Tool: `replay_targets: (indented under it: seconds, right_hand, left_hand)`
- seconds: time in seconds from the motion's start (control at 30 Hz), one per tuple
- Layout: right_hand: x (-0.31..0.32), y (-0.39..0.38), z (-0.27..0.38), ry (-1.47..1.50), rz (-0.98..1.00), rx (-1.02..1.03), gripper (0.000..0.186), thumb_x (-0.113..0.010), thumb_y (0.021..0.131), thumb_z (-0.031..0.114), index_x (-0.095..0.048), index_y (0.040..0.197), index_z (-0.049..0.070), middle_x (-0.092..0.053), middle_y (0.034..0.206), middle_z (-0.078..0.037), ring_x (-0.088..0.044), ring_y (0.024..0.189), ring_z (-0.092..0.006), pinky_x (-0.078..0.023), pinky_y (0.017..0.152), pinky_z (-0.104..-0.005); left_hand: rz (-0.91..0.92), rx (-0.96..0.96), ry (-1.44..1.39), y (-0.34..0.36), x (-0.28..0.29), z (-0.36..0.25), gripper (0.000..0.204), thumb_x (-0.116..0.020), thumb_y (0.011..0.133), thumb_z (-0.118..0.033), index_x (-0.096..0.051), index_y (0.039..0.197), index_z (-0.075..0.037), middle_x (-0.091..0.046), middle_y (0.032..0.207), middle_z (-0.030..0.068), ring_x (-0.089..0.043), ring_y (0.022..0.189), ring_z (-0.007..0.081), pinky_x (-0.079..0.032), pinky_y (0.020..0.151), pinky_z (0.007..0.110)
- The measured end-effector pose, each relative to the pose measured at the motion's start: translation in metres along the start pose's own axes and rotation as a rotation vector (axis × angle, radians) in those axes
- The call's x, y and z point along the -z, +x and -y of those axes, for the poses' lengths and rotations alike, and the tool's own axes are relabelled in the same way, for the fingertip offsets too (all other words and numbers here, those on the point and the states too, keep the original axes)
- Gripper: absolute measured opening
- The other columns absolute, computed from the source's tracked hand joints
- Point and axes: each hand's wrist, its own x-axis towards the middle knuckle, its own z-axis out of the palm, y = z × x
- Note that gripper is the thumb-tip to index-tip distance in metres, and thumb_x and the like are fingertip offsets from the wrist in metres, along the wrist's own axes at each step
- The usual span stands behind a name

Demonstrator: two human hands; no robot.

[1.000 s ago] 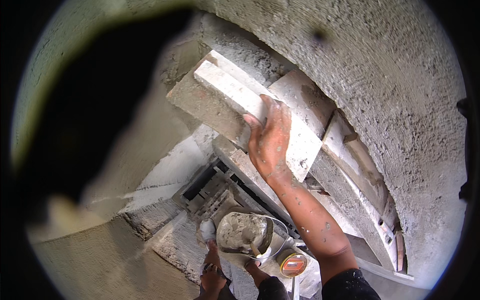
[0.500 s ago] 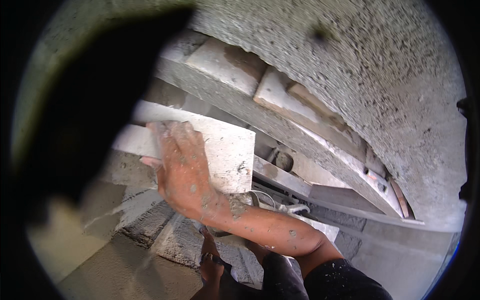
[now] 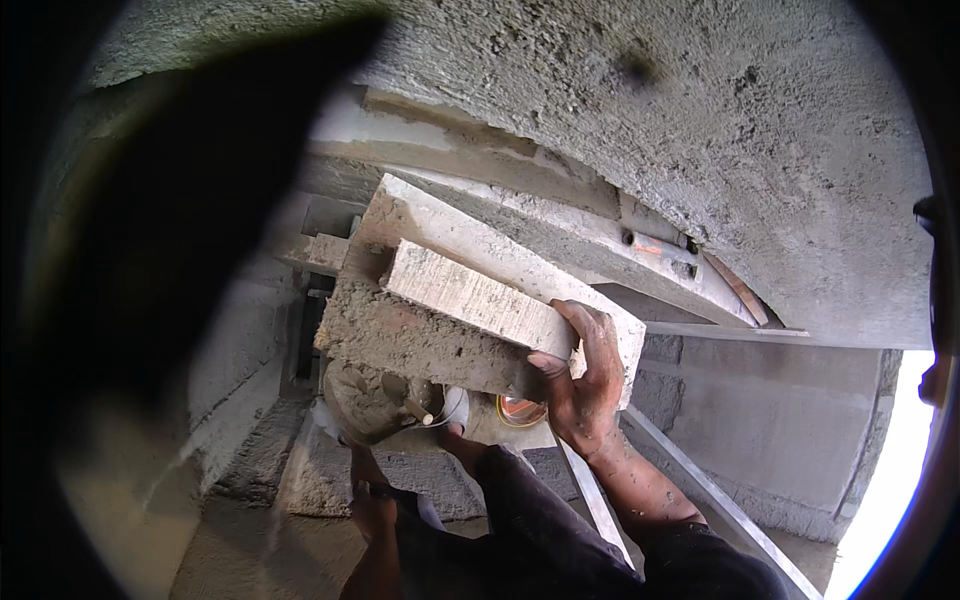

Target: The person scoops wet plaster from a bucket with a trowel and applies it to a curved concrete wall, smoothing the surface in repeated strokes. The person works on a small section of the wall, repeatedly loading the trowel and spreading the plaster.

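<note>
My right hand (image 3: 588, 385) is closed round one end of a thick pale bar (image 3: 480, 295). The bar runs along the face of a broad board (image 3: 420, 345), like a large wooden plasterer's float, with grey mortar caked on this side. The float is tilted in mid-view, its far edge beside a ledge. Low down by my leg, my left hand (image 3: 372, 512) is small in view with its fingers curled; whatever it may hold cannot be made out. Partly covered by the float, a bucket of wet mortar (image 3: 360, 405) stands near my feet, a short wooden handle (image 3: 418, 410) showing at it.
A rough plastered wall (image 3: 700, 120) fills the top, above a long pale ledge (image 3: 590, 235). Two long metal bars (image 3: 735, 500) slant down at the right. A round orange-rimmed container (image 3: 520, 410) sits beside my foot. Bright light enters at the right edge.
My right hand has moved right and turned the float, so its bar and mortar-caked face show now. The view has shifted, bringing the bucket and metal bars into sight.
</note>
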Motion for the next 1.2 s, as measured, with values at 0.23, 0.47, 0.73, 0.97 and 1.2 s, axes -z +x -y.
replay_targets:
  seconds: [0.23,0.47,0.73,0.97,1.2]
  right_hand:
    - [0.088,-0.058,-0.071,-0.198,-0.010,-0.203,0.050,-0.079,0.086,0.015,-0.060,0.130,0.000,-0.065,0.120,-0.020,-0.063,0.111,-0.0379,-0.049,0.097,-0.0439]
    - [0.120,-0.035,-0.139,-0.189,-0.263,-0.278,0.049,-0.074,0.093,0.026,-0.061,0.132,0.001,-0.066,0.123,-0.018,-0.063,0.115,-0.0334,-0.045,0.102,-0.0432]
    - [0.165,-0.094,-0.181,-0.311,-0.297,-0.459,0.049,-0.072,0.096,0.032,-0.060,0.132,0.001,-0.066,0.116,-0.015,-0.062,0.109,-0.0287,-0.046,0.099,-0.0408]
    - [0.182,-0.215,-0.204,0.041,-0.375,-1.036,0.047,-0.074,0.092,0.017,-0.060,0.133,0.000,-0.068,0.114,-0.011,-0.064,0.105,-0.0211,-0.049,0.099,-0.0352]
    - [0.111,-0.362,-0.328,0.319,-0.392,-1.573,0.027,-0.074,0.094,0.018,-0.071,0.109,-0.004,-0.069,0.091,-0.005,-0.061,0.080,-0.0149,-0.048,0.074,-0.0318]
  left_hand:
    - [0.048,0.084,0.073,-0.002,0.000,-0.018,0.056,-0.064,0.088,-0.035,-0.061,0.142,-0.022,-0.069,0.129,0.0153,-0.068,0.114,0.0366,-0.056,0.098,0.049]
    - [0.040,0.075,0.127,-0.003,-0.008,-0.020,0.061,-0.066,0.083,-0.026,-0.060,0.143,-0.015,-0.067,0.133,0.0155,-0.067,0.116,0.0366,-0.055,0.100,0.047]
    - [0.053,0.104,0.285,-0.001,-0.023,-0.022,0.066,-0.069,0.081,-0.027,-0.057,0.146,-0.027,-0.069,0.129,0.0154,-0.069,0.112,0.0362,-0.058,0.093,0.051]
    - [-0.022,0.099,0.295,-0.001,-0.025,-0.025,0.040,-0.073,0.081,-0.035,-0.075,0.110,-0.007,-0.075,0.108,0.0175,-0.073,0.101,0.0360,-0.060,0.089,0.048]
    - [0.026,0.059,0.364,-0.003,-0.009,-0.036,0.051,-0.073,0.083,-0.040,-0.071,0.115,-0.001,-0.072,0.116,0.0214,-0.070,0.109,0.0392,-0.058,0.094,0.051]
